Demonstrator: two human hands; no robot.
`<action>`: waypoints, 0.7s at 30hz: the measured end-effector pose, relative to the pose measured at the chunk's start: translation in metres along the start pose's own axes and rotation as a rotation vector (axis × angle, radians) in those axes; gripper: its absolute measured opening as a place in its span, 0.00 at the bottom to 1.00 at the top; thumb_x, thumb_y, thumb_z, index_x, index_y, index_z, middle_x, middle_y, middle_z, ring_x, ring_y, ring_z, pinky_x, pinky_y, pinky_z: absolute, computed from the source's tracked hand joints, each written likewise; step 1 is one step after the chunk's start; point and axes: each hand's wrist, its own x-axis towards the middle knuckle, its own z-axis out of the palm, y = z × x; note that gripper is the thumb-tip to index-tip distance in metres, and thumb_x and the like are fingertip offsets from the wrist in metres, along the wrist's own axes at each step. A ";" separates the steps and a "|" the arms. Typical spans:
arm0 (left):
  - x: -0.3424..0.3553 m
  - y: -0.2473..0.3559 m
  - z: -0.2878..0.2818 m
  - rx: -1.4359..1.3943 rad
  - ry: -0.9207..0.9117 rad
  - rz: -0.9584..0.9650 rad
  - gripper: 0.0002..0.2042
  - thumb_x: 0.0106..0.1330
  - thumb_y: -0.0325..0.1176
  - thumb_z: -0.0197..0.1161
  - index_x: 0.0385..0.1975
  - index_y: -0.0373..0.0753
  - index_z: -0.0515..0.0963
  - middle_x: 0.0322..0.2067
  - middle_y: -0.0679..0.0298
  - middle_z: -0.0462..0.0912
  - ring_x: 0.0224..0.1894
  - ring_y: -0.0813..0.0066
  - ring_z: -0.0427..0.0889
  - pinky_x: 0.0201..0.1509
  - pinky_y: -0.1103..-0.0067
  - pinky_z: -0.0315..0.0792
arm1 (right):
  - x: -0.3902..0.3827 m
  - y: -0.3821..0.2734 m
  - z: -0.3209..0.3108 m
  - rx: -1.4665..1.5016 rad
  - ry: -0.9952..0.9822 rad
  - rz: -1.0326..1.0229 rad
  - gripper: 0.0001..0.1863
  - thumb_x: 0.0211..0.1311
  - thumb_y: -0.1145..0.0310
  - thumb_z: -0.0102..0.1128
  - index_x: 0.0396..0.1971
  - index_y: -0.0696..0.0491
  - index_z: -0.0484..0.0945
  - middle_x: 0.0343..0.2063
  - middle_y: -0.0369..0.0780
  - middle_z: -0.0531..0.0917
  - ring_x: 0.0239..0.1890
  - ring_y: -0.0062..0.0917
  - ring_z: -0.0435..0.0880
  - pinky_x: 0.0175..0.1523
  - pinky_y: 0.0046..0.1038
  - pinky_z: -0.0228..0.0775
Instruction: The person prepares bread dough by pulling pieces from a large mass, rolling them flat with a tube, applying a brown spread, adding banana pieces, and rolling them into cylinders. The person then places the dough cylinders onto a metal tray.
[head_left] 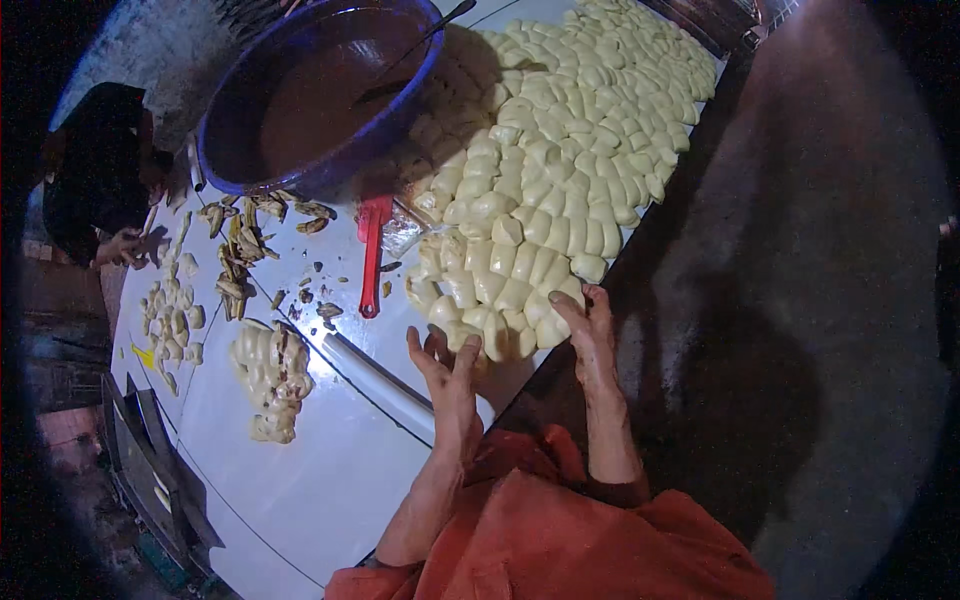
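Observation:
A large mass of pale yellow dough pieces (560, 140) covers the far right part of the white table (300, 480). My left hand (447, 370) lies open at the near edge of that mass, fingers spread and touching the closest pieces. My right hand (588, 330) rests at the table's right edge, fingers curled against the nearest dough pieces. Whether either hand grips a piece cannot be made out. Orange sleeves cover my arms.
A big blue basin (310, 95) of brown liquid stands at the back. A red-handled tool (372, 255) lies in front of it. Brown scraps (240, 250), a dough lump (270, 370) and a white rod (380, 385) lie to the left. Another person's hand (120, 245) works at far left.

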 end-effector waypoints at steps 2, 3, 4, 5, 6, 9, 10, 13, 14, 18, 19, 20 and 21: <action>-0.006 -0.016 -0.013 0.205 0.002 0.216 0.54 0.65 0.43 0.71 0.80 0.42 0.36 0.77 0.44 0.45 0.77 0.48 0.51 0.77 0.54 0.51 | 0.001 -0.001 -0.006 -0.015 -0.022 0.061 0.37 0.57 0.54 0.77 0.59 0.64 0.73 0.56 0.47 0.80 0.50 0.35 0.82 0.57 0.33 0.75; -0.011 -0.022 -0.016 0.364 0.016 0.340 0.47 0.66 0.39 0.70 0.78 0.40 0.44 0.74 0.49 0.51 0.74 0.52 0.57 0.74 0.57 0.58 | 0.003 0.000 -0.007 -0.093 -0.017 0.057 0.37 0.58 0.54 0.76 0.59 0.64 0.74 0.55 0.47 0.81 0.50 0.35 0.82 0.57 0.33 0.74; -0.020 -0.025 -0.016 0.362 0.015 0.334 0.47 0.66 0.39 0.70 0.78 0.40 0.44 0.74 0.49 0.51 0.74 0.52 0.57 0.74 0.57 0.58 | 0.006 0.000 -0.007 -0.172 -0.012 0.053 0.37 0.58 0.53 0.76 0.59 0.63 0.74 0.53 0.47 0.82 0.50 0.34 0.82 0.57 0.32 0.74; -0.032 -0.025 -0.015 0.299 -0.078 0.305 0.42 0.67 0.36 0.69 0.76 0.40 0.49 0.70 0.52 0.57 0.71 0.56 0.61 0.72 0.61 0.61 | 0.009 -0.004 -0.007 -0.206 -0.070 0.001 0.37 0.58 0.52 0.76 0.57 0.65 0.76 0.49 0.49 0.84 0.50 0.35 0.83 0.57 0.34 0.74; -0.042 -0.027 -0.014 0.234 -0.170 0.278 0.37 0.68 0.32 0.68 0.74 0.39 0.54 0.66 0.55 0.62 0.67 0.61 0.65 0.70 0.65 0.64 | 0.012 -0.004 -0.005 -0.211 -0.070 0.002 0.37 0.58 0.52 0.76 0.57 0.65 0.76 0.49 0.49 0.84 0.50 0.35 0.83 0.57 0.34 0.74; -0.050 -0.049 -0.012 0.006 -0.381 -0.122 0.32 0.70 0.29 0.67 0.70 0.37 0.59 0.63 0.61 0.67 0.62 0.72 0.67 0.66 0.72 0.66 | 0.010 -0.016 0.008 -0.338 -0.048 -0.136 0.33 0.56 0.54 0.77 0.50 0.65 0.78 0.45 0.53 0.86 0.47 0.40 0.85 0.57 0.38 0.74; -0.052 -0.054 -0.006 -0.027 -0.368 -0.200 0.32 0.71 0.29 0.67 0.70 0.37 0.59 0.63 0.60 0.67 0.63 0.72 0.67 0.67 0.73 0.65 | 0.013 -0.014 0.010 -0.343 -0.052 -0.134 0.33 0.56 0.54 0.77 0.50 0.65 0.78 0.45 0.53 0.86 0.47 0.40 0.85 0.57 0.38 0.74; -0.055 -0.058 0.013 -0.146 -0.216 -0.206 0.32 0.73 0.38 0.65 0.72 0.38 0.58 0.64 0.60 0.67 0.65 0.68 0.67 0.70 0.68 0.64 | 0.017 -0.017 0.014 -0.519 0.007 -0.165 0.32 0.53 0.57 0.78 0.49 0.66 0.76 0.44 0.54 0.84 0.46 0.42 0.84 0.54 0.38 0.75; -0.053 -0.056 0.018 -0.152 -0.212 -0.209 0.32 0.73 0.38 0.65 0.72 0.38 0.58 0.64 0.60 0.67 0.65 0.68 0.67 0.70 0.68 0.64 | 0.020 -0.018 0.015 -0.524 0.003 -0.164 0.32 0.53 0.57 0.78 0.49 0.66 0.76 0.44 0.54 0.84 0.46 0.42 0.84 0.54 0.38 0.75; -0.042 -0.060 0.041 -0.333 -0.130 -0.233 0.27 0.74 0.40 0.65 0.67 0.43 0.61 0.61 0.62 0.69 0.61 0.71 0.70 0.68 0.68 0.65 | 0.026 -0.008 0.011 -0.305 -0.057 -0.174 0.29 0.55 0.61 0.75 0.49 0.65 0.75 0.43 0.51 0.83 0.45 0.39 0.83 0.53 0.37 0.75; -0.039 -0.064 0.046 -0.403 -0.117 -0.223 0.23 0.75 0.39 0.64 0.64 0.44 0.63 0.59 0.63 0.71 0.59 0.72 0.71 0.67 0.69 0.66 | 0.026 -0.008 0.013 -0.182 -0.088 -0.162 0.26 0.55 0.65 0.73 0.50 0.63 0.75 0.43 0.48 0.82 0.44 0.35 0.83 0.52 0.36 0.75; -0.038 -0.067 0.047 -0.473 -0.105 -0.213 0.19 0.76 0.38 0.63 0.60 0.46 0.65 0.56 0.65 0.73 0.57 0.73 0.72 0.66 0.70 0.67 | 0.025 -0.009 0.015 -0.060 -0.118 -0.148 0.24 0.56 0.68 0.71 0.50 0.62 0.75 0.43 0.45 0.82 0.43 0.32 0.82 0.51 0.34 0.75; -0.038 -0.068 0.043 -0.444 -0.103 -0.240 0.15 0.77 0.37 0.61 0.57 0.47 0.66 0.54 0.66 0.75 0.57 0.73 0.74 0.65 0.71 0.68 | 0.014 -0.011 0.010 0.137 -0.146 -0.074 0.22 0.55 0.71 0.67 0.51 0.59 0.75 0.43 0.41 0.81 0.44 0.27 0.81 0.53 0.32 0.74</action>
